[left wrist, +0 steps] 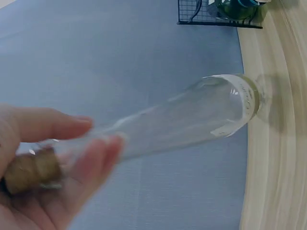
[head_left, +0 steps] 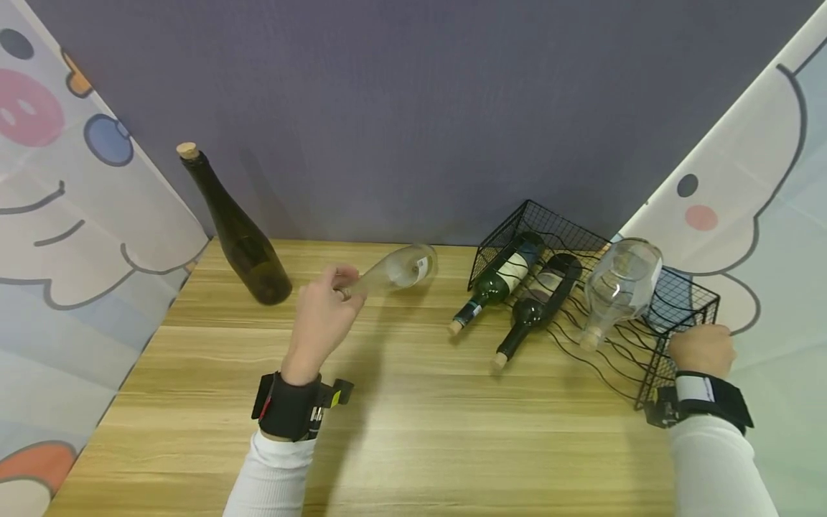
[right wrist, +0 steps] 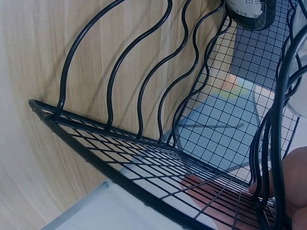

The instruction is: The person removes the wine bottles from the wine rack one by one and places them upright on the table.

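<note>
By its corked neck, my left hand (head_left: 328, 310) grips a clear glass bottle (head_left: 402, 271), which lies tilted with its base away to the right. In the left wrist view the cork (left wrist: 32, 170) sits in the palm and a pale label (left wrist: 245, 100) rings the bottle near its base. My right hand (head_left: 702, 350) holds the right end of a black wire bottle rack (head_left: 685, 298), thumb over the wire. Resting in the rack are a green bottle (head_left: 494, 286), a dark bottle (head_left: 531, 310) and a wide clear bottle (head_left: 620, 283), corks toward me.
A tall dark corked bottle (head_left: 242, 248) stands upright at the table's back left. The wooden table (head_left: 413, 431) meets a grey panel (head_left: 388, 129) behind, with cartoon-printed sheets (head_left: 775, 237) on both sides. Wavy wires (right wrist: 139, 91) cross the rack's right part.
</note>
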### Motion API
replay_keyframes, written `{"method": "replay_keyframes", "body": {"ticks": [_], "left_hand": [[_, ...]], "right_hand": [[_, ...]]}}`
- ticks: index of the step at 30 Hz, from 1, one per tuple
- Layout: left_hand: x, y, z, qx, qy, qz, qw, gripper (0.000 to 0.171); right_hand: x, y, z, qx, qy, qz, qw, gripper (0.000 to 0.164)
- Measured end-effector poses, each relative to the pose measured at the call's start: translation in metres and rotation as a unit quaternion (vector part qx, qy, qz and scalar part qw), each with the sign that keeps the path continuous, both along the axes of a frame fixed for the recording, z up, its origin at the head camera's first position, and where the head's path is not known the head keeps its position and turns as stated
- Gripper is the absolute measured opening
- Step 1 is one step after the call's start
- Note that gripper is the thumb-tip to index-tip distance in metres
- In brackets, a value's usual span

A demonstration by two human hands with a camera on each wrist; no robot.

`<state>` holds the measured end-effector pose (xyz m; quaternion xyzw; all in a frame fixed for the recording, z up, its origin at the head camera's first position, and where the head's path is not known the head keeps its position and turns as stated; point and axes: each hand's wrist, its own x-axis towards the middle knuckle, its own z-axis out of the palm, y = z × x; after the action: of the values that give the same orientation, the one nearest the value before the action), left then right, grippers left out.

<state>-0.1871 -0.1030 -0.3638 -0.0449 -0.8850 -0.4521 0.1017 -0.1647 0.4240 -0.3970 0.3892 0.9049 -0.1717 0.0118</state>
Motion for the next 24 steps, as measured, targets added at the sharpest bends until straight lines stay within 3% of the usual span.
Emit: {"method": "replay_keyframes", "body": {"ticks": [3,6,8,12,13,15,18,24], "left_hand": [[-0.002,0.003,-0.004,0.045,0.029,0.025,0.9983,0.040],[-0.006,0.007,-0.012,0.109,0.061,0.053,0.9908,0.042],[-0.009,0.011,-0.019,0.176,0.079,0.061,0.9794,0.039],[-0.014,0.017,-0.033,0.301,0.107,0.064,0.9454,0.035],[-0.015,0.018,-0.036,0.325,0.111,0.063,0.9371,0.034],[-0.018,0.020,-0.040,0.347,0.118,0.068,0.9281,0.031],[-0.021,0.022,-0.044,0.360,0.115,0.072,0.9233,0.030],[-0.022,0.023,-0.042,0.357,0.090,0.052,0.9281,0.028]], "right_hand": [[0.001,0.000,0.000,-0.002,0.000,0.001,1.000,0.064],[0.002,-0.001,0.001,-0.006,-0.002,0.000,1.000,0.065],[0.002,-0.003,0.002,-0.008,0.001,-0.007,1.000,0.064],[0.002,-0.006,0.004,0.000,-0.002,-0.005,1.000,0.064],[0.002,-0.006,0.004,0.010,-0.005,0.003,1.000,0.063],[0.002,-0.007,0.004,0.020,-0.010,0.016,1.000,0.063],[0.002,-0.007,0.004,0.026,-0.008,0.024,0.999,0.063],[0.001,-0.005,0.003,0.001,0.002,0.002,1.000,0.063]]}}
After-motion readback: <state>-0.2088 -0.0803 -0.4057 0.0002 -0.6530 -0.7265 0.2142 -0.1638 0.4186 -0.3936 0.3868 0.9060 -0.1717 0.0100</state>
